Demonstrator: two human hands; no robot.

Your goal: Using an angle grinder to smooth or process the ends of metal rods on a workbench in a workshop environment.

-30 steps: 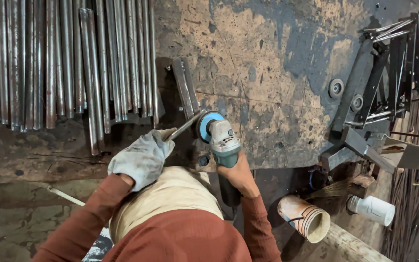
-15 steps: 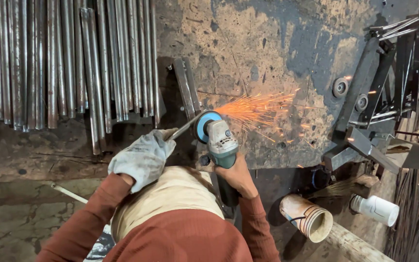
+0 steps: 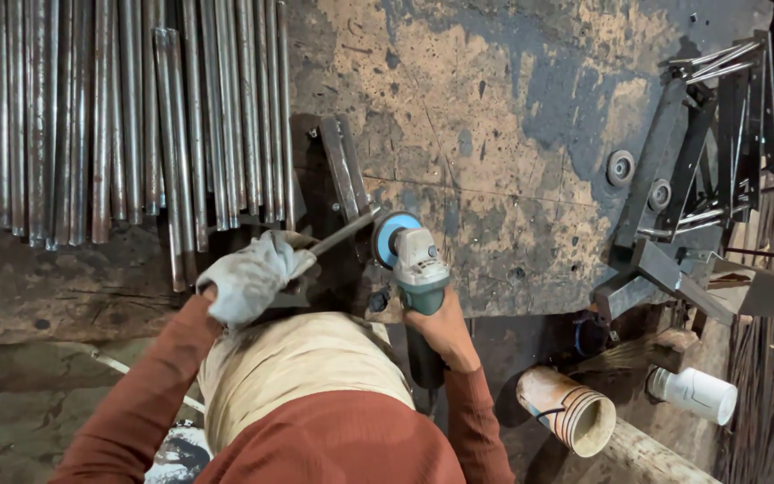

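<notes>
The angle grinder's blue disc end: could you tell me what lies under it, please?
Under the angle grinder, held by the bare right hand, a thin metal rod gripped by the gloved left hand reaches the disc, above stained floor. The contact point is hidden by the guard.

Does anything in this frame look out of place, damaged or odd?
One thing: only the left hand wears a work glove, while the right hand grips the angle grinder bare. The left holds a thin metal rod near the disc. The floor is patchy and worn; nothing looks spilled.
</notes>
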